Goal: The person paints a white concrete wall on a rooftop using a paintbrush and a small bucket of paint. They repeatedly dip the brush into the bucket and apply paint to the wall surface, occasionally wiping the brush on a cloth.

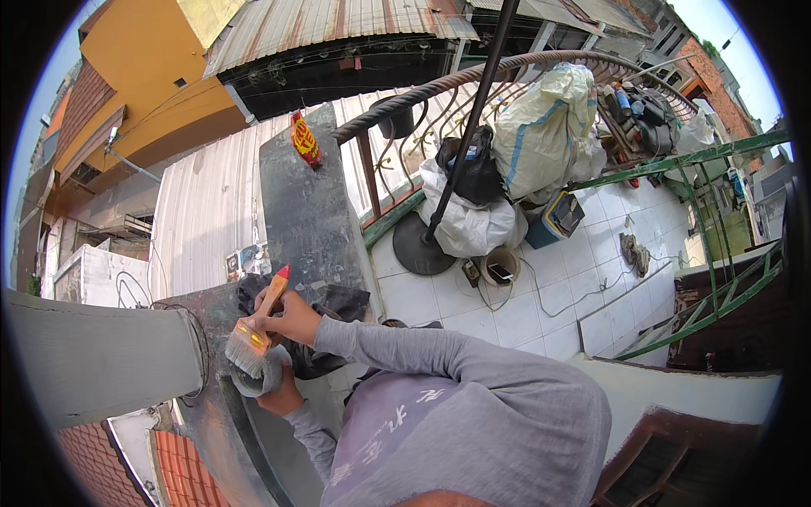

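Observation:
My right hand (294, 317) grips a wide paintbrush (274, 293) by its orange wooden handle, which has a red tip. Its pale bristles (246, 347) hang over the mouth of a small grey container (272, 371). My left hand (282, 394) holds that container from the side, over a dark grey ledge (304, 209). What the container holds is mostly hidden behind the bristles. Black cloth or plastic (317, 355) lies on the ledge beside my hands. Close by, a thick grey beam (108, 358) with wire around its end juts in from the left.
A red and yellow packet (305, 141) stands on the ledge. Beyond the railing (443, 85) lies a corrugated roof (203, 190). On the tiled floor are a black pole base (419, 244), stuffed sacks (538, 139), a pot with a phone (500, 266) and a loose cable (557, 315).

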Available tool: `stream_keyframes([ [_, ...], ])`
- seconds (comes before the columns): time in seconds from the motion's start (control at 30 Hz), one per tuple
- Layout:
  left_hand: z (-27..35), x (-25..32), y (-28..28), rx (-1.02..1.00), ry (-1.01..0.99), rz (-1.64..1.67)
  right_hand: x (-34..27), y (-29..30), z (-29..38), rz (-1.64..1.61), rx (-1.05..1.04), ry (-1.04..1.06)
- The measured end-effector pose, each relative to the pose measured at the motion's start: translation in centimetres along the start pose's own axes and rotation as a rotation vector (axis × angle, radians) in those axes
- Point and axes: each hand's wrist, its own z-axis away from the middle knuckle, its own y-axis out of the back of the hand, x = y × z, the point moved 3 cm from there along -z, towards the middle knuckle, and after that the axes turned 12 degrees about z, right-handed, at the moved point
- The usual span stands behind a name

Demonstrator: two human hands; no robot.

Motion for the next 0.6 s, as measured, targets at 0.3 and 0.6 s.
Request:
stream_keyframes([
  [0.3, 0.5, 1.5, 0.9, 0.088, 0.021, 0.026, 1.1, -1.2, -1.7, -0.131, -0.046, -0.077],
  [0.6, 0.2, 2.4, 0.8, 0.101, -0.008, 0.104, 0.9, -1.4, -2.1, 0.081, 0.069, 0.135],
])
